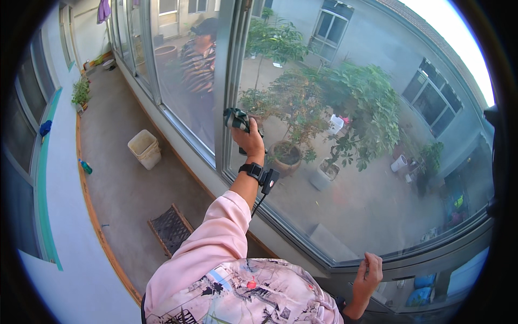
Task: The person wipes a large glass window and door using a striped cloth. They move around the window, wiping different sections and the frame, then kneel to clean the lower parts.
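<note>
Raised in front of me, my left hand (249,137) grips a crumpled dark green and white cloth (236,119) against the window near its upright metal frame (224,89). A black strap with a small black device and cable sits on that wrist. The large glass pane (283,194) spreads to the right of the hand and looks hazy. Low at the right, my right hand (367,275) is lifted beside the bottom window rail, its fingers loosely bent and nothing in it. Part of the cloth is hidden by the left hand.
A worn plastic bucket (145,150), a woven-topped low stool (170,230) and a green bottle (85,166) stand on the corridor floor. Potted plants (80,91) line the left wall. Beyond the glass are a courtyard tree (360,109) and a person in a patterned top (199,67).
</note>
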### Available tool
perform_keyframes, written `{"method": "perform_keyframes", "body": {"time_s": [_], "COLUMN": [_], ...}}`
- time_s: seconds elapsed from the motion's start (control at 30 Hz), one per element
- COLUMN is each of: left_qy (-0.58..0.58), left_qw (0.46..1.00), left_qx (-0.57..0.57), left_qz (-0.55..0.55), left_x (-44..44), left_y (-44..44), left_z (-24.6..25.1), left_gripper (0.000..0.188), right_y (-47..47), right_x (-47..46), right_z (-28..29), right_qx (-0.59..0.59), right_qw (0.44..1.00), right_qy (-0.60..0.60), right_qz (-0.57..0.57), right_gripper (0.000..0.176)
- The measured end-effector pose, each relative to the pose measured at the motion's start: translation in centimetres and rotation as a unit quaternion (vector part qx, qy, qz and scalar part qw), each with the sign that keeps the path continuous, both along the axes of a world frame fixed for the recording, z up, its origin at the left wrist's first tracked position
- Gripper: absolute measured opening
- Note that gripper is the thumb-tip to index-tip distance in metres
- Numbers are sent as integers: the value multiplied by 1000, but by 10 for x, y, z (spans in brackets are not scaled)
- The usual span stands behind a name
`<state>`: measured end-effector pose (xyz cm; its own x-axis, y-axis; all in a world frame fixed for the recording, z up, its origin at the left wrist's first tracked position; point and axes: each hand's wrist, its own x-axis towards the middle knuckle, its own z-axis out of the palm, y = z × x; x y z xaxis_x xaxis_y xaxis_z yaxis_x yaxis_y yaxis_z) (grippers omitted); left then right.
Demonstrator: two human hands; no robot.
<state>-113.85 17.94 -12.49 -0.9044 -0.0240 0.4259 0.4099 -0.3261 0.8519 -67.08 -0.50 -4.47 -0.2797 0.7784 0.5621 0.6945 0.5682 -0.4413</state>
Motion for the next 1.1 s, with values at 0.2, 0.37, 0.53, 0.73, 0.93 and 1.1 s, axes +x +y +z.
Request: {"method": "perform_keyframes", "body": {"time_s": [0.2,0.37,0.53,0.73,0.93,1.1], "left_qy": [175,332,525,773,736,637], "left_qw": [979,933,850,631,675,755], "left_qx": [-43,-34,21,54,58,103], "left_qz": [94,132,37,-45,-2,113], "left_x": [8,54,166,237,175,56], "left_y": [6,17,2,-30,-11,11], "left_z": [117,249,264,223,294,364], "left_gripper": [59,78,79,64,62,59], "right_y": [-7,-3,4,0,-2,-5], "right_x": [11,6,-10,-13,-10,-3], "right_z": [-5,-10,-6,-2,-10,-21], "right_qx": [10,-10,33,2,-2,-10], "right_qw": [1000,1000,999,999,999,998], "right_qy": [-10,-5,-10,-36,-48,-49], "right_qz": [-16,-18,22,15,-1,-23], "right_gripper": [25,26,24,27,27,26]}}
